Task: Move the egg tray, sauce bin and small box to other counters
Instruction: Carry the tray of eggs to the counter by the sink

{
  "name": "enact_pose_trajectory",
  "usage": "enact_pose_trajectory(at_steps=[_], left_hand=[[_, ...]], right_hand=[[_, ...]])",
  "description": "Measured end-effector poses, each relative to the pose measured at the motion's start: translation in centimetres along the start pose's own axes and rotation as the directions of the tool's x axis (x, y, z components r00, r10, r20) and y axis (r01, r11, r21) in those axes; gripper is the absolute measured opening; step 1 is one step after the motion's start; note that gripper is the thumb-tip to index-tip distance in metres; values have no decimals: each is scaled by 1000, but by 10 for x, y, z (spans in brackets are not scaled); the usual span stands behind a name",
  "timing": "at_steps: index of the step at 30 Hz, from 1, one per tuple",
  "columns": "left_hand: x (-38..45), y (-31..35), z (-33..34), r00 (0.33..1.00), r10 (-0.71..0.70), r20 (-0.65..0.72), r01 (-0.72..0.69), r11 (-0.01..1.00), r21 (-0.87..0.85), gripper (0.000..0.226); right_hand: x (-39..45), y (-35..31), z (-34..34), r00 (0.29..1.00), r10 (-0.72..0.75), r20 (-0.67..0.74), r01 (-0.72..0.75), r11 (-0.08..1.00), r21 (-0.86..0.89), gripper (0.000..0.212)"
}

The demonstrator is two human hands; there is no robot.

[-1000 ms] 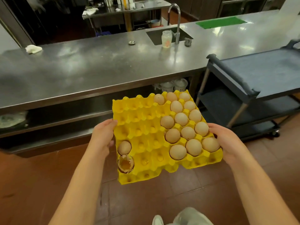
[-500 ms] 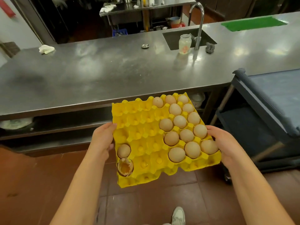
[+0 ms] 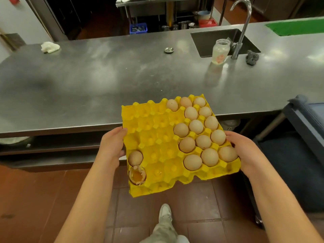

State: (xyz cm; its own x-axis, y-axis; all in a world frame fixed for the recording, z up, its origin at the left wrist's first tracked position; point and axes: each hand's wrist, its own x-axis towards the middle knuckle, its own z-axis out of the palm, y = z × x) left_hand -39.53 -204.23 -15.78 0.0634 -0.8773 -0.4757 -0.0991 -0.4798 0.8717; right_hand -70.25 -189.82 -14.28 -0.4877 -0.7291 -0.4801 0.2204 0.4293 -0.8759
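Observation:
I hold a yellow egg tray [image 3: 157,137] in the air at the front edge of a long steel counter [image 3: 122,76]. Its far end reaches over the counter's edge. Several brown eggs [image 3: 196,126] fill its right half. One whole egg and a broken egg [image 3: 137,175] with yolk showing sit at its near left corner. My left hand [image 3: 112,146] grips the tray's left edge. My right hand [image 3: 245,151] grips its right edge. No sauce bin or small box is in view.
On the counter lie a white cloth [image 3: 50,47] at the far left, a small metal cap [image 3: 168,50], a glass jar [image 3: 220,51], a sink [image 3: 219,41] with a tap, a dark scrubber [image 3: 252,57] and a green mat [image 3: 296,28]. A dark cart [image 3: 305,120] stands at the right.
I have stepped closer to the counter and a little left. The tray has moved forward, its far end now over the counter's edge. The cart has slid toward the right of the view.

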Motion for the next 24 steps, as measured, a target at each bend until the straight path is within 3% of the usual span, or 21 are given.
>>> enact_pose_trajectory(at_steps=[14,24], left_hand=[[169,76,88,995,-11,102,4,997,73,34],[256,98,168,999,-36,-21,37,998,51,26]], right_hand=[[158,-57,19,998,24,-60,-19,997,75,28],[330,-90,11,999,20,40,-19,1000,-19,33]])
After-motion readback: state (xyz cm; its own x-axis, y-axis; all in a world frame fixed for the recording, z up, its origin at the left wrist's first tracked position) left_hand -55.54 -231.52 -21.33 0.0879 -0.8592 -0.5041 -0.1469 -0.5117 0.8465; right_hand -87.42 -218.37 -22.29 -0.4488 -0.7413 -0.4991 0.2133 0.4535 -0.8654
